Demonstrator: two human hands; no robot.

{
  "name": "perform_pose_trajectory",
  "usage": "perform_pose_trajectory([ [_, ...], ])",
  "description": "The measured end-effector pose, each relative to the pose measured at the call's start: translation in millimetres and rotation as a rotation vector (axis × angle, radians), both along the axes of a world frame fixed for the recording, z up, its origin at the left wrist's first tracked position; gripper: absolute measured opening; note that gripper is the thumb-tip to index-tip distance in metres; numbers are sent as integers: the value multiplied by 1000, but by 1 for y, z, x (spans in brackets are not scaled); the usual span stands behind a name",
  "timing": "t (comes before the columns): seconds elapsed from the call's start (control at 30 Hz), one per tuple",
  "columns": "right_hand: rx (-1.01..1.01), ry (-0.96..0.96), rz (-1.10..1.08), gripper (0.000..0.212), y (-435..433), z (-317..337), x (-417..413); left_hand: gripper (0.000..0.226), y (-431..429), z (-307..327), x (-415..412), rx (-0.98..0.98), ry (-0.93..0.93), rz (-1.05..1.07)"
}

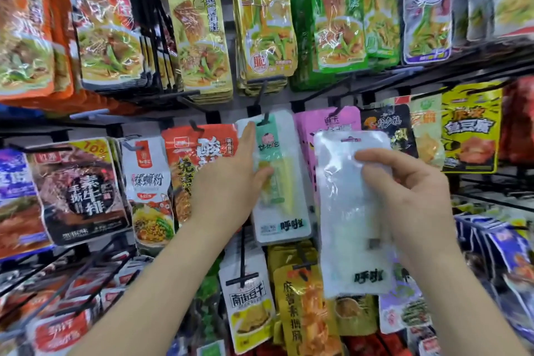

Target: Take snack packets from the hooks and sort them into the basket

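Note:
My right hand (410, 196) grips a white snack packet (346, 220), free of any hook, held upright in front of the rack. To its left a matching white and mint-green packet (284, 179) hangs on a black hook (261, 101). My left hand (228, 182) lies against that hanging packet's left edge, thumb on its front and fingers reaching up its side toward the hook. No basket is in view.
The wall rack is packed with hanging snack packets: orange and yellow ones (199, 35) above, green ones (338, 14) upper right, a pink packet (326, 127) behind the held one, a yellow packet (469, 127) at right, more rows below (248, 312).

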State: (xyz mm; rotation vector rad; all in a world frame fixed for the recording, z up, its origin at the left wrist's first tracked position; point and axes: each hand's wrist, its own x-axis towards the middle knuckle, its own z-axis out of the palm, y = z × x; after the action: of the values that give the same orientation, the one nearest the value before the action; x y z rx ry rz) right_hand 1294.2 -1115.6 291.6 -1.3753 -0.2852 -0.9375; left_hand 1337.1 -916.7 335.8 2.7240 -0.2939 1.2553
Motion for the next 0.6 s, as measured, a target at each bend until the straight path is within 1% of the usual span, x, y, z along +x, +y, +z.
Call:
perform_pose_trajectory([
  [0.07, 12, 46, 108, 20, 0, -2, -3, 78, -1, -2, 0, 3, 4, 9],
  [0.13, 21, 74, 163, 23, -1, -4, -7, 79, 1, -4, -2, -91, 27, -49],
  [0.17, 30, 95, 198, 25, -2, -4, -10, 77, 3, -7, -4, -150, 28, -115],
  [0.23, 67, 120, 333, 27, 0, -1, -15, 68, 4, -14, -12, -249, -15, -352],
  [0.3, 110, 143, 498, 30, 6, 5, -18, 64, 3, -18, -26, -281, -77, -665],
  [0.33, 120, 168, 585, 31, 10, 5, -17, 64, 1, -17, -33, -284, -68, -805],
  [0.37, 127, 207, 655, 32, 16, 5, -16, 62, 0, -13, -40, -277, -11, -913],
  [0.4, 113, 240, 721, 32, 24, 4, -17, 55, -2, -7, -45, -276, 87, -997],
  [0.47, 44, 258, 850, 35, 36, 2, -19, 31, -2, 4, -51, -351, 291, -1128],
  [0.5, 24, 270, 874, 35, 43, 7, -21, 19, 0, 7, -53, -430, 341, -1159],
  [0.53, -3, 283, 843, 29, 44, 8, -21, 11, 2, 8, -52, -497, 339, -1154],
  [0.57, -40, 298, 776, 23, 42, 11, -22, 7, 5, 8, -51, -531, 305, -1114],
  [0.6, -77, 310, 677, 27, 38, 14, -21, 8, 8, 8, -51, -547, 266, -1055],
])
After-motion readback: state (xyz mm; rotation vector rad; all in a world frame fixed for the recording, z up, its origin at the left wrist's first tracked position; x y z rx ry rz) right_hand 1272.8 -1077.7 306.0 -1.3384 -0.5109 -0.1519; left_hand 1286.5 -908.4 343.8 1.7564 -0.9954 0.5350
